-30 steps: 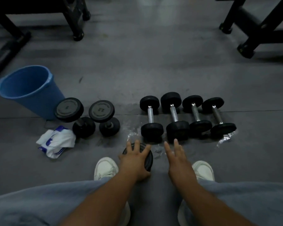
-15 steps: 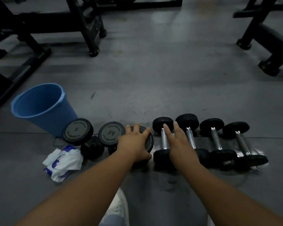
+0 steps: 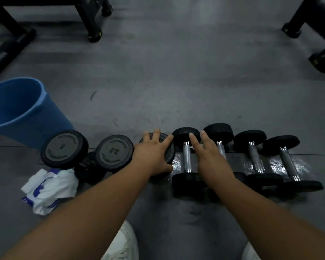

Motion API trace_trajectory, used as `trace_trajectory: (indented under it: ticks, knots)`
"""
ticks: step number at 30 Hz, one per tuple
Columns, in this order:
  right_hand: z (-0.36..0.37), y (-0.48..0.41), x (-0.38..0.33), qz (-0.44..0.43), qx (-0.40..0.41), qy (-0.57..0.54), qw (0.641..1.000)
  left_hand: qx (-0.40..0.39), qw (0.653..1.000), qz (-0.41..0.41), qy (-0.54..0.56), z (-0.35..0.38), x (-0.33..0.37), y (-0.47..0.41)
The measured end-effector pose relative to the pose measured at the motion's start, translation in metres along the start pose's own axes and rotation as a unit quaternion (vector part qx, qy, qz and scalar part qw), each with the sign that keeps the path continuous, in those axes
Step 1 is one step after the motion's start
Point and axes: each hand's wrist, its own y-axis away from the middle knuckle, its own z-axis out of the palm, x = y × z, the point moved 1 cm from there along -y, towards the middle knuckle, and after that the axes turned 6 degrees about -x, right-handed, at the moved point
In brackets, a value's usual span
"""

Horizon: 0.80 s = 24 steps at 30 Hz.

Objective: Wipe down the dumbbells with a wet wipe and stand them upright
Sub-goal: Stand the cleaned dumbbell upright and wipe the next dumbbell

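Note:
My left hand [image 3: 152, 154] grips the top plate of a black dumbbell [image 3: 170, 152] that stands upright, fingers spread over the far rim and thumb on the near rim. Two more upright dumbbells [image 3: 64, 149] [image 3: 114, 151] stand to its left in the same row. To its right, several smaller dumbbells lie on their sides on a wet patch of floor, the nearest [image 3: 186, 158] just beside my left hand. My right hand [image 3: 212, 158] hovers flat over the gap between the first two lying dumbbells, fingers straight and holding nothing.
A white and blue wet-wipe pack [image 3: 49, 188] lies on the floor at the left. A blue bin [image 3: 17, 109] stands behind the upright dumbbells. Black bench frames [image 3: 90, 19] [image 3: 317, 44] stand at the back. My white shoe [image 3: 124, 243] is at the bottom.
My left hand has carried the dumbbell from in front of my shoes forward into the row beside the two upright ones. My right hand moved forward over the lying dumbbells.

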Motion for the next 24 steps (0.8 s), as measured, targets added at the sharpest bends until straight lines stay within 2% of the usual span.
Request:
trace_trajectory:
  ticks: [6,9,11,13,20,24]
  knots:
    - [0.001,0.007,0.006,0.015,-0.004,0.003,1.0,0.006,0.998,0.01,-0.056,-0.004,-0.001,-0.005]
    - [-0.003,0.014,0.01,0.02,-0.001,0.004,1.0,0.085,0.989,0.09,-0.078,0.001,0.025,0.008]
    - [-0.004,0.019,0.017,0.026,-0.001,0.011,1.0,0.09,0.981,0.159,-0.066,0.013,0.054,0.019]
    - [-0.004,0.024,0.025,0.033,-0.004,0.014,0.999,0.07,0.979,0.186,-0.054,0.028,0.079,0.026]
    - [0.004,0.023,0.044,0.035,-0.058,0.04,0.997,0.006,0.989,0.148,-0.016,0.064,0.098,0.018]
    - [0.022,-0.009,0.043,-0.02,-0.095,0.062,0.993,0.015,0.99,0.138,-0.008,0.071,0.097,0.01]
